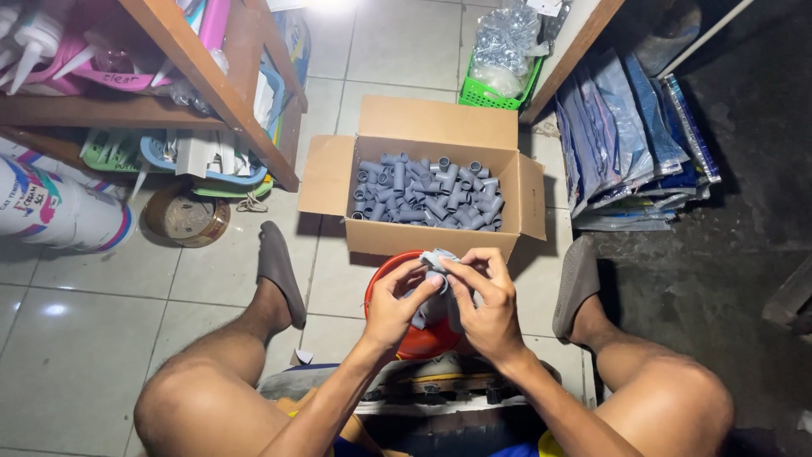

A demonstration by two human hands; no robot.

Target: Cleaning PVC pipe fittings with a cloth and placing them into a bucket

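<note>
Bare knees and forearms fill the lower edge of the view, and both hands are raised together between them above a round red plastic bucket [397, 338]. A small grey plastic pipe fitting [436, 259] is pinched between the two hands: the left hand [396, 306] is closed on its lower side with thumb and forefinger, while the fingers [470, 269] of the right hand [489, 306] are curled over its top and right side. Part of the fitting is left showing above the fingertips; the rest is hidden by them. Just beyond the hands, an open brown cardboard box [427, 237] is set on the pale tiled floor [93, 322], touching the far rim of the bucket, and is filled with many more short grey pipe fittings [427, 193]. Grey rubber slippers [281, 271] are worn on both feet, one at each side of the box. A wooden shelf [203, 76] crowded with goods is seen at upper left, and stacked blue plastic packets [630, 135] at upper right.
</note>
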